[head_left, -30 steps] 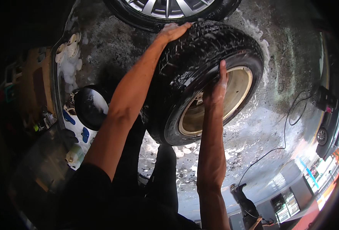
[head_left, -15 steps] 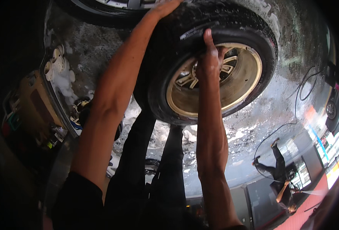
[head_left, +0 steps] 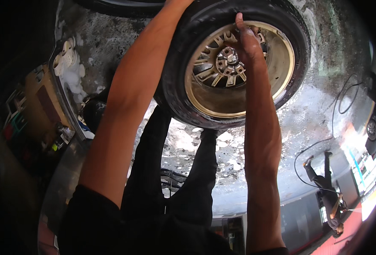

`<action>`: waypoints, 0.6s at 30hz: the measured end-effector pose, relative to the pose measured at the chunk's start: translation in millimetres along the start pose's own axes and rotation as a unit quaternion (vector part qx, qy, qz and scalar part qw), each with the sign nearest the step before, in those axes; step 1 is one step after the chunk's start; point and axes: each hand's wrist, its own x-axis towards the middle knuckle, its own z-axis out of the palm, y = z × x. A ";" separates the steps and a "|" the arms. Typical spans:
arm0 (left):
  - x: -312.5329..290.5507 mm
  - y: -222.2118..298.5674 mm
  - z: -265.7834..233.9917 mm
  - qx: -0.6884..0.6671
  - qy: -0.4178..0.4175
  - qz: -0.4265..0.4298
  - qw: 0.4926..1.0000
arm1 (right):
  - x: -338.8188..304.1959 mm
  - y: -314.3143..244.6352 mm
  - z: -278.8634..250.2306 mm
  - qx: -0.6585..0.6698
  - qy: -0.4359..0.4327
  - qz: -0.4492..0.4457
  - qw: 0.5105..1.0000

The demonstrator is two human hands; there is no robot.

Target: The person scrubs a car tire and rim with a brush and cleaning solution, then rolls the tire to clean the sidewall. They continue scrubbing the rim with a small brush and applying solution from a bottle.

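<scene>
A car wheel with a black tyre and a gold-coloured, spoked rim stands tilted before my legs, its hollow inner side toward me. My right hand reaches into the rim at its upper part, thumb pointing up toward the tyre. Its fingers are curled at the spokes and partly hidden. Up at the top edge of the picture, my left hand is at the tyre's upper left side, cut off so that its fingers do not show. Part of another tyre lies beyond my left forearm.
Wet floor with foam surrounds the wheel. White clogs lie at the left, beside a raised edge. A dark hose winds across the right side toward a person spraying water. A parked car's wheel shows at the far right.
The wheel has turned its inner face more toward me, so the hub and spokes show fully. My right hand has shifted up and right with it. The left hand has slid further out of the picture.
</scene>
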 end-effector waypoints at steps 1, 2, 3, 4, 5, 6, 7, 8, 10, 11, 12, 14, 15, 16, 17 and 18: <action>-9.2 31.4 -57.9 -0.171 -0.113 -0.133 0.970 | -6.9 -1.6 -13.2 0.013 -0.022 0.006 1.000; -35.0 44.7 -70.8 -0.156 -0.036 -0.097 0.982 | -7.9 2.8 -31.7 0.022 -0.023 0.017 0.999; -63.3 53.2 -73.0 -0.142 0.043 -0.059 0.987 | -12.2 11.0 -50.0 0.009 -0.004 0.000 1.000; -100.2 54.5 -83.7 -0.111 0.126 -0.039 0.985 | -24.2 15.5 -60.1 -0.010 -0.008 -0.011 1.000; -132.8 52.6 -90.9 -0.052 0.148 -0.042 0.987 | -31.2 32.2 -83.0 -0.110 -0.012 -0.074 0.991; -159.8 54.6 -96.0 0.005 0.167 -0.043 0.985 | -32.8 58.2 -116.5 -0.205 -0.012 -0.138 0.969; -181.7 64.2 -104.0 0.115 0.214 -0.026 0.970 | -35.2 73.5 -141.0 -0.296 -0.009 -0.202 0.933; -209.8 62.1 -101.5 0.097 0.195 -0.073 0.973 | -58.7 77.9 -155.9 -0.366 -0.008 -0.219 0.905; -272.6 58.1 -81.0 0.056 0.166 -0.162 0.971 | -110.8 94.3 -199.3 -0.442 -0.003 -0.230 0.867; -292.4 64.5 -75.6 0.033 0.134 -0.192 0.972 | -128.7 115.5 -229.8 -0.451 0.007 -0.222 0.864; -313.2 70.7 -64.1 0.049 0.114 -0.254 0.959 | -143.1 134.6 -259.6 -0.473 -0.001 -0.216 0.854; -343.5 72.1 -52.6 0.029 0.066 -0.303 0.950 | -178.4 170.4 -308.5 -0.519 -0.015 -0.231 0.823; -350.8 63.5 -50.1 -0.055 0.094 -0.278 0.954 | -193.7 184.1 -325.8 -0.538 -0.025 -0.209 0.816; -354.2 59.7 -47.6 -0.062 0.098 -0.268 0.956 | -207.6 201.9 -341.4 -0.530 -0.023 -0.229 0.816; -357.5 57.4 -48.1 -0.067 0.104 -0.262 0.957 | -222.1 207.1 -344.1 -0.563 -0.010 -0.192 0.804; -360.7 56.6 -51.1 -0.072 0.109 -0.255 0.958 | -233.8 217.6 -348.4 -0.562 -0.005 -0.173 0.809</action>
